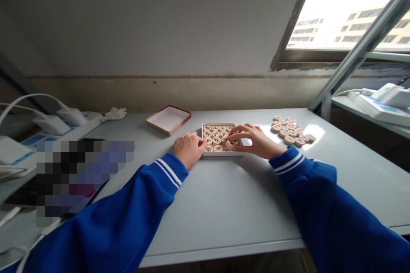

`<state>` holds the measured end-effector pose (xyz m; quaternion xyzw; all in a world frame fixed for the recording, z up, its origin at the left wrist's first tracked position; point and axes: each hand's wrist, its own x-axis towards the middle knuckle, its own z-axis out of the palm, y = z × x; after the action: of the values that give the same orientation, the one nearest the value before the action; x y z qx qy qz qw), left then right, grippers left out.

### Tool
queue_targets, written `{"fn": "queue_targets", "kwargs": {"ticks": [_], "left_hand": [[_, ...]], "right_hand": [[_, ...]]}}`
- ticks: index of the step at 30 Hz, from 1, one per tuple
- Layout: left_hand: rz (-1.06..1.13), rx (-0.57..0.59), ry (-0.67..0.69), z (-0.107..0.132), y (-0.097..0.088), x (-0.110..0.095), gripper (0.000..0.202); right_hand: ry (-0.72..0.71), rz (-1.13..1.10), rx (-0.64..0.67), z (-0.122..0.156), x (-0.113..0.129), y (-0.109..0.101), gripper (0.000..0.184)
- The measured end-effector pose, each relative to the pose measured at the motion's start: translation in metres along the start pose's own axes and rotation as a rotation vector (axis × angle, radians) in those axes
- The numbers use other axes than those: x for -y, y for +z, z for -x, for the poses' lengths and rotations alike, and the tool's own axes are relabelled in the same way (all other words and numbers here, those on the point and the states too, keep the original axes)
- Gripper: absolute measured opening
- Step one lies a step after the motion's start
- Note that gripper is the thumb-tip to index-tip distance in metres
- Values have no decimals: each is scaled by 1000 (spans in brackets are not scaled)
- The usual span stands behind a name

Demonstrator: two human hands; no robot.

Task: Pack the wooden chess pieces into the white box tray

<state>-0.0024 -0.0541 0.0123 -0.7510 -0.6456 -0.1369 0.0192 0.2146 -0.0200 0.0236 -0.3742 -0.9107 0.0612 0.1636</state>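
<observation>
A shallow white box [221,153] on the grey table holds several round wooden chess pieces [215,134] with black characters. My left hand [189,148] rests curled against the box's left side, steadying it. My right hand [256,138] reaches over the box's right part and pinches one wooden piece [232,142] with its fingertips, held just at the level of the others. A loose pile of the same wooden pieces [292,130] lies on the table to the right of the box.
The box's lid [168,119], red-edged and white inside, lies upturned at the back left. White devices and cables [51,123] crowd the left side. A slanted metal post [349,64] and a shelf with white gear [384,102] stand at the right.
</observation>
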Motion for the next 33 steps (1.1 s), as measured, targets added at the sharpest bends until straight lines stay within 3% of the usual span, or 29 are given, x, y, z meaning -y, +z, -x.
{"fn": "queue_targets", "kwargs": {"ticks": [6,11,13,16,18,20,24,29,33], "left_hand": [[-9,-1,1,-1,1,0,39],[-2,-1,9,0,0,0,40],[3,2,9,0,0,0,40],[11,8,11,0,-1,-1,42],[15,15,12,0,-1,-1,42],[17,20,10,0,-1,0,43],[15,9,21,-1,0,0,42],[8,-4,26,-1,0,1,41],[5,-6,30,-1,1,1,41]], "right_hand": [[19,37,-79,-2,6,2,25],[91,297,-139,3,-3,-11,25],[201,448,-140,12,-19,-20,23],[483,562,-76,34,-52,-35,19],[636,481,38,48,-72,-43,21],[677,310,145,59,-85,-48,23],[579,124,153,60,-82,-51,18],[259,-182,10,37,-34,-49,34],[67,-304,0,19,-2,-32,34]]}}
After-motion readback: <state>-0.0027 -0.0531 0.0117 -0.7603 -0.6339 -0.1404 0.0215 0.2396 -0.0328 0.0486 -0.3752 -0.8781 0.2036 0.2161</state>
